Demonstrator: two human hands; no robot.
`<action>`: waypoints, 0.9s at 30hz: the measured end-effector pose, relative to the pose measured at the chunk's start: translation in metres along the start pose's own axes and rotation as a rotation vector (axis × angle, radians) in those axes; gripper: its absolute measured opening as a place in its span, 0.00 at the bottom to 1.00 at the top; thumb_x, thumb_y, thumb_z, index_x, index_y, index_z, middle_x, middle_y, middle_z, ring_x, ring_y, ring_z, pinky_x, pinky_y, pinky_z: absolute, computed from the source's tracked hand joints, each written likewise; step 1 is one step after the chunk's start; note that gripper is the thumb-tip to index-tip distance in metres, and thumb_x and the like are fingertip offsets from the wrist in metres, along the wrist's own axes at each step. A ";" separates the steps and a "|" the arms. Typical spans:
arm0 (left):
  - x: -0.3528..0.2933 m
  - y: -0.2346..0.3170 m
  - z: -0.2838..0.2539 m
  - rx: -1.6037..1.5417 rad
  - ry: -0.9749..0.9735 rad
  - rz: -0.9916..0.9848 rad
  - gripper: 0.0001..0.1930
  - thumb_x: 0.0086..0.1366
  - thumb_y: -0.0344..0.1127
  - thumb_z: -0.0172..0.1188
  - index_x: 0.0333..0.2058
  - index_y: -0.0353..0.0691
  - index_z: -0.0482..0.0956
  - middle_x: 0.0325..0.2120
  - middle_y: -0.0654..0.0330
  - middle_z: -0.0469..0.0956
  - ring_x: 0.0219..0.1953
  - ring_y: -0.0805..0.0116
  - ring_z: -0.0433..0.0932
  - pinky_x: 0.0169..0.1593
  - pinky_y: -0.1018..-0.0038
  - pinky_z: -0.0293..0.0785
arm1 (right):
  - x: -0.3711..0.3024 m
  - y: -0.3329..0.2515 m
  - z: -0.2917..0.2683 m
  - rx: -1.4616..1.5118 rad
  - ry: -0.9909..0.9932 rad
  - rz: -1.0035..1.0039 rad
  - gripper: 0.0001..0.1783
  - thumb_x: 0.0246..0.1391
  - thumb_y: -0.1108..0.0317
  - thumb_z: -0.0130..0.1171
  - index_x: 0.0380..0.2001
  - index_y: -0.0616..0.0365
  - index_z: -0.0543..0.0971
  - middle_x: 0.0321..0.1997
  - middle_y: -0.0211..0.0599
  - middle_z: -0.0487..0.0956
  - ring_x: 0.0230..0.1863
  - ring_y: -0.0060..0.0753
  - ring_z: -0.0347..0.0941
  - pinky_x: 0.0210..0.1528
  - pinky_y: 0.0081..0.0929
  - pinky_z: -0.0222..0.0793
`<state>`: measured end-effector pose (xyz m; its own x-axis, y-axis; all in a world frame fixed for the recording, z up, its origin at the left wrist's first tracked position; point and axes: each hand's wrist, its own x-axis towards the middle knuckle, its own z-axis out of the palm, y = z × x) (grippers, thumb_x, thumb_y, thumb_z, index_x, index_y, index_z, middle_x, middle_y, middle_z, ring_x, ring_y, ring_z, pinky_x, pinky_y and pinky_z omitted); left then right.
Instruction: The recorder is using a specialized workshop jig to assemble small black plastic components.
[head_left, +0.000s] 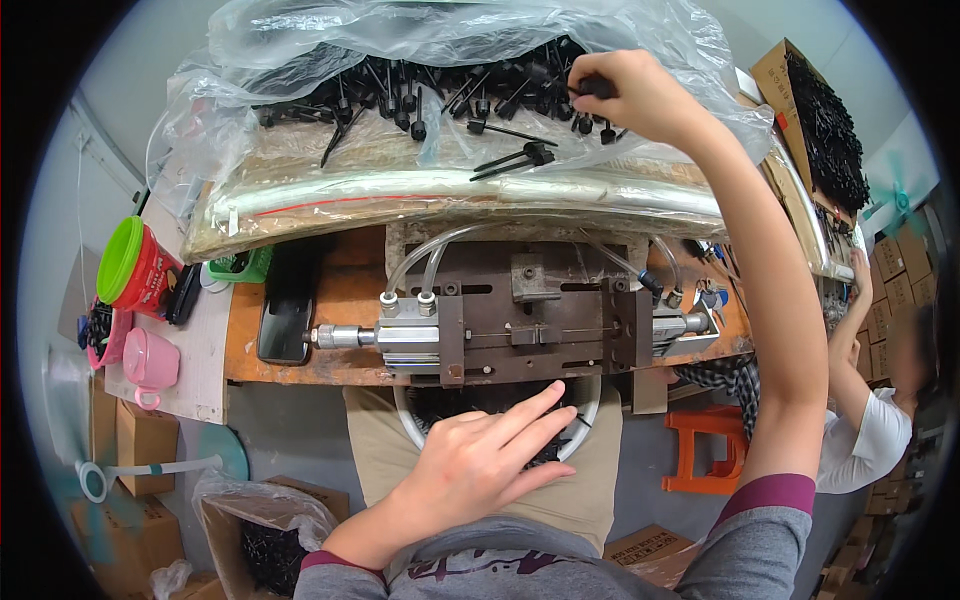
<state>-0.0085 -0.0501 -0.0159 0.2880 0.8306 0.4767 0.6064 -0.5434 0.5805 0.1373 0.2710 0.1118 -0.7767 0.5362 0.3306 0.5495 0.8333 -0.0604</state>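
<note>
Beyond the machine [490,347], we pinch a black part [598,87] in our right hand [640,95], by the loose pile [402,98]. Well apart, our left hand [475,460] has fingers loosely extended over the bowl [407,416] on the machine's near side.

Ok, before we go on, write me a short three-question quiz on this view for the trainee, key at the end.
1. Fill in: the dark part near the heap of black parts is held in the ____ hand.
2. Where does the black phone lie? A: left of the metal fixture. B: right of it. C: on top of it.
3. True or false: the left hand is over a white-rimmed container holding dark pieces.

Key:
1. Right: the right hand is raised, fingers closed on the part.
2. A.
3. True.
</note>
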 end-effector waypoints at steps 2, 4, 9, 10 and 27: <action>0.005 0.000 -0.007 -0.032 0.038 -0.022 0.26 0.52 0.42 0.78 0.48 0.38 0.84 0.52 0.53 0.83 0.25 0.70 0.82 0.30 0.78 0.77 | -0.005 0.000 -0.007 0.169 0.013 0.181 0.13 0.56 0.63 0.70 0.41 0.57 0.83 0.25 0.30 0.78 0.24 0.18 0.73 0.29 0.23 0.70; 0.014 -0.004 -0.011 -0.115 0.164 -0.008 0.26 0.51 0.37 0.79 0.49 0.36 0.84 0.49 0.51 0.84 0.29 0.71 0.84 0.33 0.79 0.79 | -0.012 -0.003 -0.009 0.259 0.065 0.233 0.13 0.56 0.63 0.70 0.41 0.57 0.83 0.25 0.29 0.78 0.24 0.17 0.73 0.29 0.22 0.69; 0.035 -0.014 -0.016 -0.323 0.444 -0.070 0.22 0.55 0.25 0.75 0.50 0.35 0.84 0.49 0.50 0.83 0.37 0.69 0.85 0.37 0.75 0.84 | -0.031 -0.012 -0.005 0.626 0.324 0.169 0.10 0.59 0.63 0.69 0.41 0.55 0.85 0.28 0.25 0.79 0.27 0.16 0.73 0.32 0.17 0.68; 0.041 -0.017 -0.015 -0.405 0.505 -0.099 0.21 0.56 0.23 0.73 0.51 0.35 0.83 0.51 0.50 0.82 0.41 0.68 0.85 0.38 0.76 0.85 | -0.034 -0.013 -0.007 0.687 0.346 0.218 0.10 0.61 0.65 0.68 0.43 0.57 0.84 0.33 0.26 0.81 0.30 0.15 0.73 0.34 0.15 0.68; 0.070 -0.021 -0.019 -0.662 0.501 -0.187 0.17 0.60 0.19 0.69 0.49 0.34 0.86 0.39 0.57 0.83 0.37 0.75 0.82 0.38 0.81 0.81 | -0.113 -0.097 0.027 1.869 0.489 0.445 0.11 0.65 0.68 0.63 0.47 0.60 0.79 0.40 0.38 0.83 0.27 0.13 0.73 0.28 0.11 0.68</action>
<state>-0.0154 0.0173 0.0178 -0.2308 0.8463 0.4801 0.0082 -0.4918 0.8707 0.1632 0.1330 0.0545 -0.3851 0.9050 0.1810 -0.5564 -0.0712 -0.8278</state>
